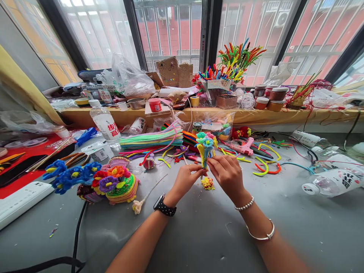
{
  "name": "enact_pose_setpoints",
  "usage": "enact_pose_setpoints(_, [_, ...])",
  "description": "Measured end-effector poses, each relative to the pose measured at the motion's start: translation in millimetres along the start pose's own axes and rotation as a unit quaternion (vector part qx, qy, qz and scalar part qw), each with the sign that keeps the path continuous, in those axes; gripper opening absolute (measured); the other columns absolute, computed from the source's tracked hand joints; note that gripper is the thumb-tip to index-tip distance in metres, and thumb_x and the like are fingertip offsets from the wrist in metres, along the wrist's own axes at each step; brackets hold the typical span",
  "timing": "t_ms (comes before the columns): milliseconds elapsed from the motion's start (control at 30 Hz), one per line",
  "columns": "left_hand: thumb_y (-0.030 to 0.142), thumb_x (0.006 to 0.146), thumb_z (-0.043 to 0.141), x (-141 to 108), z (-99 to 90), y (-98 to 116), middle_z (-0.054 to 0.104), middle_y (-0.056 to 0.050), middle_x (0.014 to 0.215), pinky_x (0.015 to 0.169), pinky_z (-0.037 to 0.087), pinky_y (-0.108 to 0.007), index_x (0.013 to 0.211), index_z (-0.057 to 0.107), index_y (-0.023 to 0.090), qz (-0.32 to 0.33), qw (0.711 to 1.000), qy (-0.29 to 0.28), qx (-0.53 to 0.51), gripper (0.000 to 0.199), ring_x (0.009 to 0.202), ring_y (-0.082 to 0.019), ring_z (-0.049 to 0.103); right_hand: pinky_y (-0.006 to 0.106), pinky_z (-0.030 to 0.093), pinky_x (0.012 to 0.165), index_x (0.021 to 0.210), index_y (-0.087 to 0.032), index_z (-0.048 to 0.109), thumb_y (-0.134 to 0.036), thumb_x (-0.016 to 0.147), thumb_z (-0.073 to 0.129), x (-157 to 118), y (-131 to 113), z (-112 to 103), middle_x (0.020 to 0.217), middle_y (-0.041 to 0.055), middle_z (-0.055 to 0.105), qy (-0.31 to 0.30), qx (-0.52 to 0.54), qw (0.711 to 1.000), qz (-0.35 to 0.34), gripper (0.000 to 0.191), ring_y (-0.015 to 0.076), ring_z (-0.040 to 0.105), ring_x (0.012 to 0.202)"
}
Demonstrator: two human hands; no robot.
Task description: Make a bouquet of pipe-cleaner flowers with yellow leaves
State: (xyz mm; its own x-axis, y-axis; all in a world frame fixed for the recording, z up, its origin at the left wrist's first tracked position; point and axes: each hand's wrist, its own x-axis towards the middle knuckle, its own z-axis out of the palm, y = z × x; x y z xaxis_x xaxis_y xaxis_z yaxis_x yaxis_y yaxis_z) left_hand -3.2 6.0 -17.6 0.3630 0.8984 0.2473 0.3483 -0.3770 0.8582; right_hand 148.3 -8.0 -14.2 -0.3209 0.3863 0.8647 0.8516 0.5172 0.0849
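A small bouquet of pipe-cleaner flowers (206,143), in teal, yellow, pink and blue, stands upright between my two hands. My left hand (188,177) is closed on its lower stem from the left, thumb and fingertips together. From the right, my right hand (226,172) pinches the bouquet's side just above, fingers curled. Exactly what the right fingertips grip is too small to tell. Below the hands a yellow and red fluffy piece (207,183) lies on the grey table (204,235).
Blue flowers (74,175) and a round green flower piece (122,188) sit at the left, beside a pale flower (137,206). Behind are pastel pipe cleaners (153,139), a pink glue gun (246,147) and an upright bottle (104,122). A bottle (334,182) lies at the right.
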Motion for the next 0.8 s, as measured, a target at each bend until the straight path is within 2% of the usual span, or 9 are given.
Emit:
enact_pose_setpoints(233, [0.030,0.075,0.050,-2.2,0.4,4.9,0.066,-0.003,0.066,0.063,0.040,-0.022,0.062,0.066,0.016,0.015,1.000,0.013,0.023,0.025,0.064,-0.015,0.057,0.032,0.036,0.074,0.088,-0.015,0.062,-0.017,0.081,0.050,-1.8,1.6,4.4,0.079,0.0056,0.066,-0.005,-0.015,1.000,0.018,0.014,0.0164,0.056,0.074])
enact_pose_setpoints(400, [0.032,0.075,0.050,-1.9,1.0,5.7,0.067,-0.003,0.066,0.062,0.040,-0.022,0.063,0.067,0.016,0.007,1.000,0.001,0.011,0.026,0.064,-0.015,0.058,0.033,0.035,0.074,0.086,-0.015,0.063,-0.018,0.080,0.051,-3.7,3.1,6.1,0.080,0.0054,0.066,-0.016,-0.011,0.999,0.037,0.014,0.0170,0.056,0.074])
enact_pose_setpoints(800, [0.032,0.075,0.050,-2.1,0.2,4.9,0.067,-0.004,0.067,0.063,0.041,-0.023,0.063,0.068,0.016,0.016,1.000,0.001,0.015,0.026,0.065,-0.016,0.058,0.033,0.035,0.076,0.087,-0.014,0.063,-0.019,0.079,0.051,-3.3,2.1,4.7,0.080,0.0060,0.066,-0.014,-0.005,1.000,0.019,0.015,0.0170,0.055,0.075])
